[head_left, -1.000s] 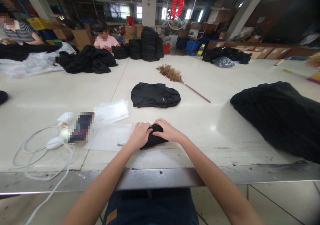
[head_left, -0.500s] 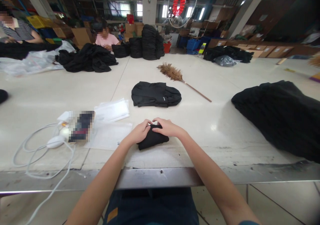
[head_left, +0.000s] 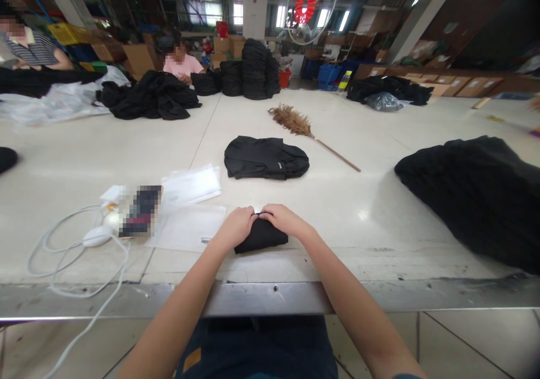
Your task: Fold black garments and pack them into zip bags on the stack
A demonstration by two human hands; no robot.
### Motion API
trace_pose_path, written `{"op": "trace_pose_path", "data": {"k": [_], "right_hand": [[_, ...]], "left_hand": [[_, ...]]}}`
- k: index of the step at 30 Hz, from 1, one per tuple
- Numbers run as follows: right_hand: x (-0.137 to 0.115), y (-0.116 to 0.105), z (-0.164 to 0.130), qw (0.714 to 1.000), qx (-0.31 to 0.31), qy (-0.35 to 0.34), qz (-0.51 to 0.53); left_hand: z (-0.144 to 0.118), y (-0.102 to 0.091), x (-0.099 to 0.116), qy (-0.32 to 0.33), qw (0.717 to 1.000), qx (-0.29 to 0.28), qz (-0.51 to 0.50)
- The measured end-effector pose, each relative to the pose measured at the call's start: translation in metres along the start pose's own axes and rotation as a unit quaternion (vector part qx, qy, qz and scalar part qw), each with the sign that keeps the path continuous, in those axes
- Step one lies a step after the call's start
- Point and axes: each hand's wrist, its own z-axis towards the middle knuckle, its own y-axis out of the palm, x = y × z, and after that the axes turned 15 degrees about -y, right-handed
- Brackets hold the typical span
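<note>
Both hands meet on a small folded black cloth bundle (head_left: 261,237) that lies on the pale table (head_left: 379,210), close to its near metal edge and directly in front of the person. The left hand (head_left: 236,227) is curled over the bundle's left end, fingers bent down onto the fabric and knuckles up, gripping it. The right hand (head_left: 287,220) lies over the upper right part with its fingers hooked along the far edge, pinching the cloth there; the fingertips of the two hands nearly touch at the top of the bundle. How tightly either hand squeezes is hard to judge, since the fingertips sink into black fabric.

Just left of the bundle lies a flat clear plastic bag (head_left: 185,230) with a small printed label, and beyond it a stack of similar bags (head_left: 192,182). Further left, a white cable (head_left: 71,255) loops about the tabletop. Ahead, well apart from the hands, rests a folded black garment (head_left: 265,157), and behind that a feather duster (head_left: 295,123) with a long thin handle. A large heap of black fabric (head_left: 472,193) covers the right side of the table. At the far end a person in a pink top (head_left: 182,65) sits behind more dark clothing.
</note>
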Motion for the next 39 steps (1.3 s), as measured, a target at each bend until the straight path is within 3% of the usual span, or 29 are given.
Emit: {"op": "trace_pose_path", "data": {"k": [4, 6, 10, 13, 16, 22, 26, 28, 31, 35, 39], "right_hand": [[-0.031, -0.008, -0.008, 0.983, 0.084, 0.001, -0.164], [-0.047, -0.014, -0.014, 0.977, 0.115, -0.015, -0.181], [-0.064, -0.009, -0.021, 0.992, 0.06, -0.037, -0.102], [-0.061, 0.007, -0.021, 0.998, -0.001, -0.013, -0.062], [-0.054, 0.019, -0.02, 0.998, -0.017, 0.013, -0.057], [-0.052, 0.02, -0.011, 0.994, 0.002, 0.033, -0.106], [-0.046, 0.02, -0.008, 0.992, 0.03, 0.028, -0.119], [-0.041, 0.019, -0.009, 0.995, 0.04, 0.018, -0.095], [-0.035, 0.016, -0.01, 0.998, 0.055, 0.009, -0.012], [-0.028, 0.008, -0.011, 0.994, 0.066, 0.046, 0.069], [-0.023, -0.01, -0.012, 0.993, -0.001, 0.066, 0.096]], "left_hand": [[-0.001, 0.005, -0.001, 0.006, 1.0, 0.005, -0.017], [-0.002, 0.006, -0.004, 0.001, 0.999, 0.007, -0.051], [-0.001, 0.008, -0.01, -0.01, 0.982, -0.016, -0.188], [0.001, 0.008, -0.012, -0.015, 0.968, -0.031, -0.25], [0.0, 0.006, -0.013, -0.034, 0.964, -0.03, -0.262], [-0.014, -0.005, -0.015, 0.003, 0.966, -0.024, -0.257], [-0.015, -0.005, -0.016, -0.056, 0.977, 0.0, -0.204], [-0.013, -0.005, -0.016, -0.055, 0.976, -0.008, -0.212], [-0.01, -0.006, -0.016, -0.034, 0.968, -0.021, -0.247], [-0.011, -0.006, -0.015, 0.008, 0.965, 0.002, -0.262], [-0.016, 0.0, -0.006, 0.097, 0.97, 0.019, -0.221]]}}
